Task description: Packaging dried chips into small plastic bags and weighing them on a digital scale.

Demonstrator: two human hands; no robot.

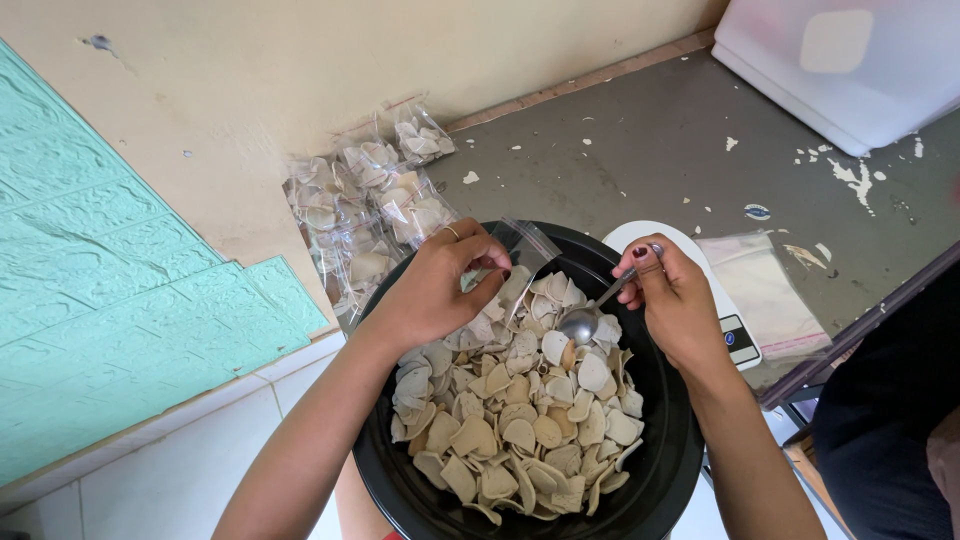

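Observation:
A large black bowl [660, 470] holds a heap of pale, thin raw crackers [515, 410]. My left hand [435, 285] pinches a small clear plastic bag [525, 250] open over the bowl's far rim. My right hand [675, 300] grips a metal spoon [585, 320] by its handle; the spoon's bowl rests on the crackers just below the bag.
Several filled clear bags of crackers [370, 205] lie against the beige wall at the back left. A white digital scale [735, 335] sits behind my right hand, with a stack of flat plastic bags [770, 290] beside it. A white container [850, 60] stands at the back right on the grey worktop [620, 150].

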